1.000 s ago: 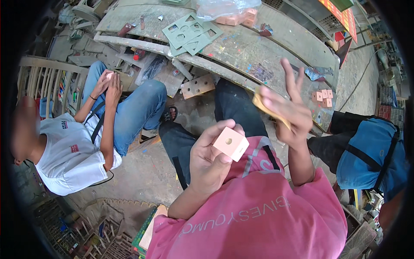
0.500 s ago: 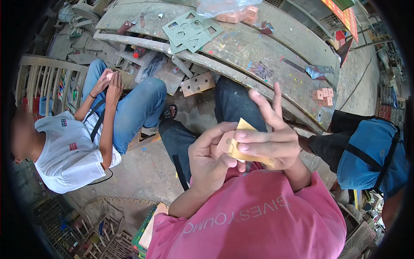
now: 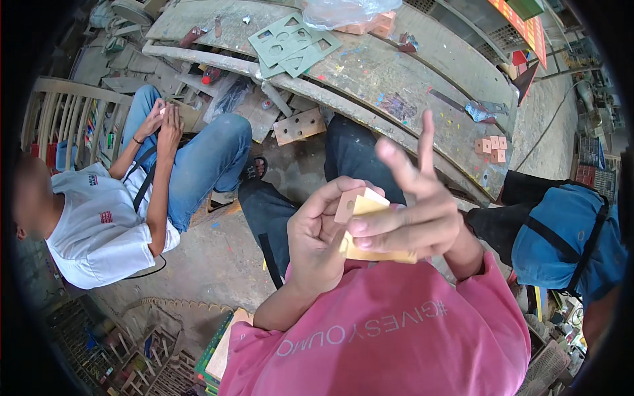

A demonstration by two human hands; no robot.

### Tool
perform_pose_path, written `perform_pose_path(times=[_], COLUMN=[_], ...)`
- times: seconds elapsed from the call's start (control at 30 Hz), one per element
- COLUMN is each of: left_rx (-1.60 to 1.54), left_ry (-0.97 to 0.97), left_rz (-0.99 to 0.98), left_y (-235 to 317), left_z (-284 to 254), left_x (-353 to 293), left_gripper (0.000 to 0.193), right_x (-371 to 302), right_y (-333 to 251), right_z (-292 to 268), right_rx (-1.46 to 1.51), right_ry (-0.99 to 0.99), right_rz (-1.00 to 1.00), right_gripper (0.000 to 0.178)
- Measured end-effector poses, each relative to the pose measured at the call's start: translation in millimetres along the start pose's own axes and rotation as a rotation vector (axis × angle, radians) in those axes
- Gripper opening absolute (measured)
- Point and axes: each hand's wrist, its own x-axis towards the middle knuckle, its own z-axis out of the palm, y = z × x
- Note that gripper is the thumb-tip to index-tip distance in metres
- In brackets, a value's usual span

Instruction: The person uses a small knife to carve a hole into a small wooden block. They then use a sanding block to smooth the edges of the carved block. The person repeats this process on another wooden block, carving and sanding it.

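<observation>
My left hand (image 3: pixel 310 241) is closed around a small pinkish wooden block (image 3: pixel 345 206) with a round hole in its face. Its fingers grip the block from behind and its thumb lies below. In my right hand (image 3: pixel 429 221) is a bent piece of yellow sandpaper (image 3: pixel 389 255), pinched under the lower fingers while two others stick up. The sandpaper overlaps the near side of the block and seems to touch it. Both hands are in front of my pink shirt, above my lap.
A long worn workbench (image 3: pixel 370 72) holds green cut-out plates (image 3: pixel 290 43), a plastic bag (image 3: pixel 343 10) and several small pink blocks (image 3: pixel 492 148). On the left, a seated person (image 3: pixel 99 218) handles a small piece. A person in blue (image 3: pixel 561 231) is close on the right.
The sandpaper has tilted and shifted down across the block, showing more of the block's holed face. My right hand's raised fingers have moved slightly up.
</observation>
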Motion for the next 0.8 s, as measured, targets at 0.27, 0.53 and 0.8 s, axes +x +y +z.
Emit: perform_pose_path(times=[0.27,0.53,0.8], left_rx=[-0.054,-0.094,-0.136], left_ry=[-0.019,0.069,-0.049], left_rz=[-0.042,-0.092,-0.166], left_y=[-3,-8,-1], left_z=[0,-3,-7], left_x=[-4,-2,-1], left_gripper=[0.054,0.056,0.064], right_x=[6,5,11], right_y=[15,17,13], right_z=[-15,-18,-25], right_rx=[-0.010,-0.047,0.015], right_ry=[-0.077,-0.090,-0.178], right_rz=[-0.018,0.000,-0.107], right_gripper=[0.011,0.018,0.016])
